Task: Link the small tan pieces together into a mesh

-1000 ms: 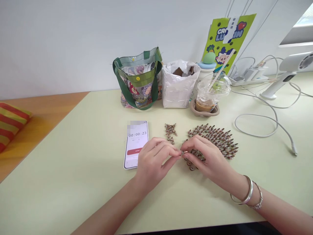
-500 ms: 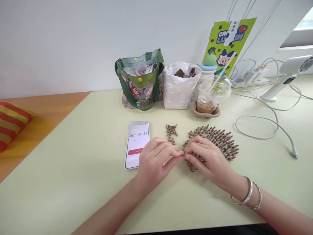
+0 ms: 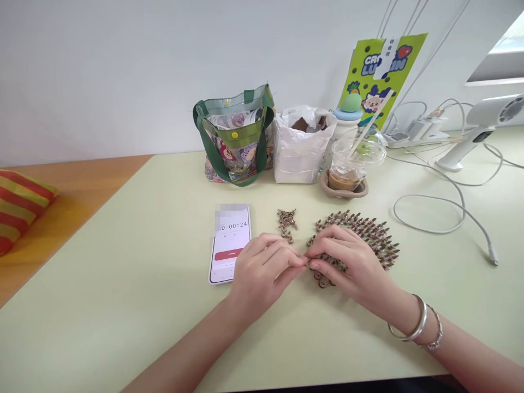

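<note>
- Phone [image 3: 221, 267] timer ticked from 23 to 24; left hand [image 3: 260, 267] and right hand [image 3: 347, 259] barely shifted. Metal piece, plainer to see half a second ago, now mostly covered by fingers.
- Left hand: narrow pinch, thumb against index finger, on the held part [image 3: 308, 261].
- Right hand: narrow pinch from the other side, fingertips meeting the left's on the same part. Exact grip on each side too small to tell.
- Held part: at the meeting fingertips, just off the near left edge of the big cluster [image 3: 372, 234].
- Big cluster: many small metal parts, mostly standing points up, partly behind right hand. A few round discs [image 3: 322, 283] at its near edge, just beside right thumb.
- Small cluster [image 3: 287, 219]: few parts, jumbled, on worktop [image 3: 123, 262] between phone and big cluster, apart from both.
- Progress, judged from layout: mid-handling of one part, not yet let go. Small cluster looks like a handful; the big one holds far more. Which parts are done and which are left: cannot tell.
- Phone lies face up, partly behind left hand.
- Farther back: green bag [image 3: 235, 147], white bag [image 3: 301, 155], cup [image 3: 347, 172] in a holder [image 3: 327, 188].
</note>
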Demonstrator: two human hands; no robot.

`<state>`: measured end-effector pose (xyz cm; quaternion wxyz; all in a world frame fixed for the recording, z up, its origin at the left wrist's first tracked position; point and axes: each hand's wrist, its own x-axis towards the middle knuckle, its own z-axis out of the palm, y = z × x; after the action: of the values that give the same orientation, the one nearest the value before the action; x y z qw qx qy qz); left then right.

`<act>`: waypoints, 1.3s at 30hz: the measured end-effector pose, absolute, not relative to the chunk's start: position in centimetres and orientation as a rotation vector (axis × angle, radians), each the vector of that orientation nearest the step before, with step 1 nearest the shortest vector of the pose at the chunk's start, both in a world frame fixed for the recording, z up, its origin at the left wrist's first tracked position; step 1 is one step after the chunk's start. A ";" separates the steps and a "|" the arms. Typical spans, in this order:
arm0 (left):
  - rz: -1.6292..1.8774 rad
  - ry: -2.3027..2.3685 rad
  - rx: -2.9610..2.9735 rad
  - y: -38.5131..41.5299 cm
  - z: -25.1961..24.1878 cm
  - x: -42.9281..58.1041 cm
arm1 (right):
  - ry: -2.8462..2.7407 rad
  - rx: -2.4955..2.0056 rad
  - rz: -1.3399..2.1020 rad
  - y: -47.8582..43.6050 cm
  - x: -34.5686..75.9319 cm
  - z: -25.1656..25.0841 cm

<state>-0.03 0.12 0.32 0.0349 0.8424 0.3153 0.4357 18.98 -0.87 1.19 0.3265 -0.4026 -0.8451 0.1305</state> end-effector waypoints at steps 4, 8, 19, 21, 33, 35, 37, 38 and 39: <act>1.328 0.984 2.590 0.2 0.4 -0.1 | -2.187 -1.093 0.418 -1.0 18.9 1.2; 1.347 1.014 2.552 0.3 0.5 -0.1 | -2.113 -1.105 0.441 -1.0 18.8 1.4; 1.204 1.071 2.584 0.3 1.0 -0.2 | -1.928 -1.199 0.435 0.2 19.9 2.2; 1.148 1.060 2.617 0.2 0.9 -0.2 | -1.911 -1.241 0.363 1.1 20.6 2.4; 0.943 1.017 2.693 0.0 0.6 -0.3 | -2.457 -1.280 -0.042 5.0 21.2 2.3; 0.940 1.020 2.705 0.0 0.6 -0.3 | -2.486 -1.262 -0.054 5.1 21.1 2.3; 0.933 1.020 2.718 0.0 0.5 -0.3 | -2.504 -1.254 -0.061 5.1 20.9 2.3; 0.931 1.022 2.723 0.0 0.5 -0.3 | -2.505 -1.253 -0.064 5.1 20.7 2.4; 0.934 1.026 2.727 0.0 0.5 -0.3 | -2.502 -1.255 -0.066 5.1 20.5 2.4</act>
<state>-0.31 -0.01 0.49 0.0410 0.8905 0.3349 0.3051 20.48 5.14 2.42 0.1700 -0.4416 -0.8807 -0.0233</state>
